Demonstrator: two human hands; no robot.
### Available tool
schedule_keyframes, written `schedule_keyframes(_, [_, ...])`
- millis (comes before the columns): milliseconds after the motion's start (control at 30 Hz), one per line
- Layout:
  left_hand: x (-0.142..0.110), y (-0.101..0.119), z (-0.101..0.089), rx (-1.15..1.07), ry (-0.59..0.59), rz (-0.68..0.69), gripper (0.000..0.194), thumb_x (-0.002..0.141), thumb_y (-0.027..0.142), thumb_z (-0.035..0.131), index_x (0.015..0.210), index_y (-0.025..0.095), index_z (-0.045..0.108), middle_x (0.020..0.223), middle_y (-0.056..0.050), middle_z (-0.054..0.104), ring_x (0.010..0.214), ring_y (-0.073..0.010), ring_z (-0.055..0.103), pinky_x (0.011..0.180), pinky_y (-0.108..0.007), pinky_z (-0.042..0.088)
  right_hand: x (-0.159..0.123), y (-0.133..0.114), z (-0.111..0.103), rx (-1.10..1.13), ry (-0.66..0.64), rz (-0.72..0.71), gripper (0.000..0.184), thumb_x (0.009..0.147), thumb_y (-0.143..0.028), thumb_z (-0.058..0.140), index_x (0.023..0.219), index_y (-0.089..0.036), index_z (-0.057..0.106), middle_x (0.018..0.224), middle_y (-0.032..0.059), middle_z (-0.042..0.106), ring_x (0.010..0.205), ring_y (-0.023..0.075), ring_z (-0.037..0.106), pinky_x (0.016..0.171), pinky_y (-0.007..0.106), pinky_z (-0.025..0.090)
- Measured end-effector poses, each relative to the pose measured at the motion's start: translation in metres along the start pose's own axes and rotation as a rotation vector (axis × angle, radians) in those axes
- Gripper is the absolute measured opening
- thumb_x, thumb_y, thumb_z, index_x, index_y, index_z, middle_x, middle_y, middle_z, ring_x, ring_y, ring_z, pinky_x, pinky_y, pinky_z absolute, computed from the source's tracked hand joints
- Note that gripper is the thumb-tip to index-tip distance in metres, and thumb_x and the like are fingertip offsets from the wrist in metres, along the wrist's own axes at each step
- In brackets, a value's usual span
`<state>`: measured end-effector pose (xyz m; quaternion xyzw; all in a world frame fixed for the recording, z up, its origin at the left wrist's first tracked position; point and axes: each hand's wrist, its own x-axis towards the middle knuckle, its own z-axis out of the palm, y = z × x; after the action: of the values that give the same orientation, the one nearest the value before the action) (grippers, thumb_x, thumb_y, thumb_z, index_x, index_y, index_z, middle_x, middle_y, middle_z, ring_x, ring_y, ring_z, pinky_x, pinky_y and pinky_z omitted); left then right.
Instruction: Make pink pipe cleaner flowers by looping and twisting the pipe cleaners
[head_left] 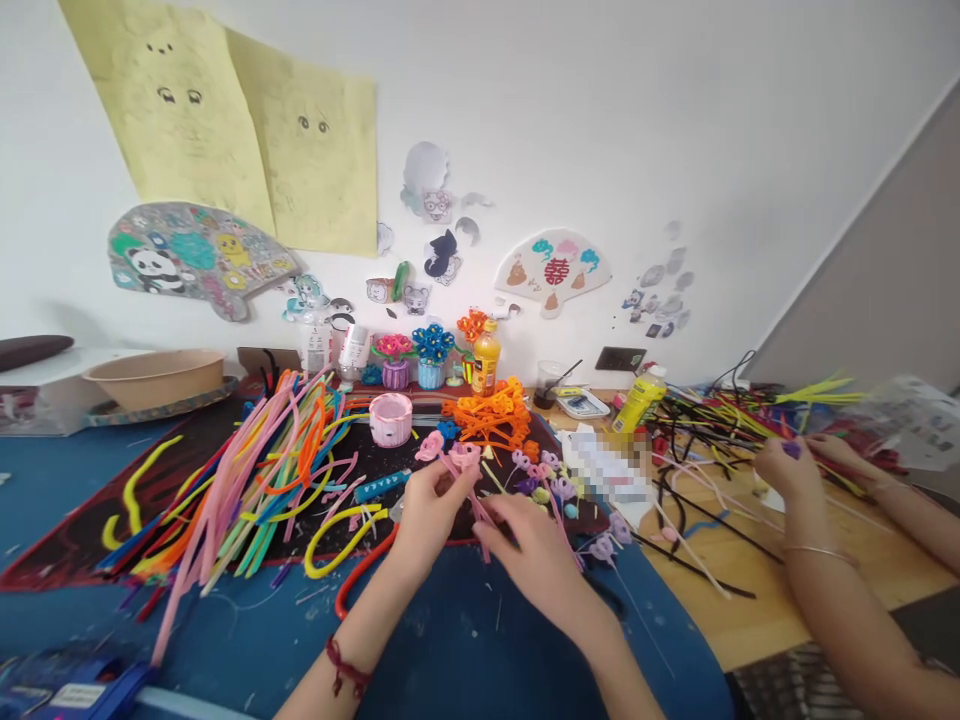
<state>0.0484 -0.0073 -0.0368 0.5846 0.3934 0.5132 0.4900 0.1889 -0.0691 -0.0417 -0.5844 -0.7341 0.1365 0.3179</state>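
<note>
My left hand [433, 505] pinches a pink pipe-cleaner flower [463, 457], whose curled loops show above my fingers. Its pink stems slant down toward my right hand [525, 540], which has its fingers closed around their lower part. Left of my hands lie scissors with a yellow handle loop [341, 540] and a red one [358, 580]. A blue tube-like packet [382, 486] rests just behind them. Finished lilac flowers [555, 480] lie right of my hands. Behind stands a pink pipe-cleaner pot [391, 418], with a pile of orange pipe-cleaner pieces [491, 420] beside it.
A large bundle of coloured pipe cleaners [240, 480] spreads over the dark mat at left. Potted flowers [432, 355] and an orange bottle [486, 358] stand along the wall. At right, a co-worker's hands [791, 470] work above black pipe cleaners on a wooden table [750, 630].
</note>
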Motion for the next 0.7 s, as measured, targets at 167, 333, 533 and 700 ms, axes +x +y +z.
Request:
schedule_keyframes(167, [0.014,-0.006,-0.02,0.151,0.082,-0.056,0.046,0.079,0.057,0.054,0.065,0.015,0.067,0.047,0.004,0.04,0.042,-0.0097,0.032,0.045,-0.024,0.021,0.004,0.036,-0.031,-0.198,0.18,0.409,0.026,0.093,-0.034,0.045,0.094,-0.02,0.068,0.085,0.0081,0.072,0.076,0.0242,0.065,0.065,0.031,0.041])
schedule_keyframes(333, [0.021,-0.012,-0.025,0.368,0.029,-0.075,0.045,0.079,0.051,0.056,0.051,0.016,0.065,0.038,0.003,0.04,0.039,-0.011,0.035,0.046,-0.025,0.022,0.008,0.057,-0.042,-0.497,-0.052,0.635,0.019,0.087,-0.033,0.055,0.081,-0.023,0.07,0.086,0.0078,0.073,0.083,0.0263,0.068,0.06,0.029,0.037])
schedule_keyframes(533, [0.023,-0.014,-0.017,0.508,-0.087,-0.046,0.033,0.072,0.042,0.064,0.049,0.018,0.06,0.045,0.0,0.059,0.043,-0.0145,0.051,0.048,-0.024,0.032,0.01,0.061,-0.035,-0.494,-0.025,0.672,0.014,0.081,-0.026,0.059,0.078,-0.02,0.072,0.09,0.012,0.073,0.083,0.0278,0.069,0.058,0.028,0.037])
schedule_keyframes(700, [0.027,-0.016,-0.017,0.515,-0.102,0.022,0.028,0.077,0.04,0.059,0.061,0.017,0.064,0.065,-0.005,0.072,0.054,-0.0179,0.061,0.052,-0.026,0.04,0.01,0.068,-0.044,-0.422,0.062,0.651,0.021,0.085,-0.028,0.053,0.082,-0.022,0.072,0.079,0.0088,0.074,0.077,0.0246,0.07,0.057,0.027,0.039])
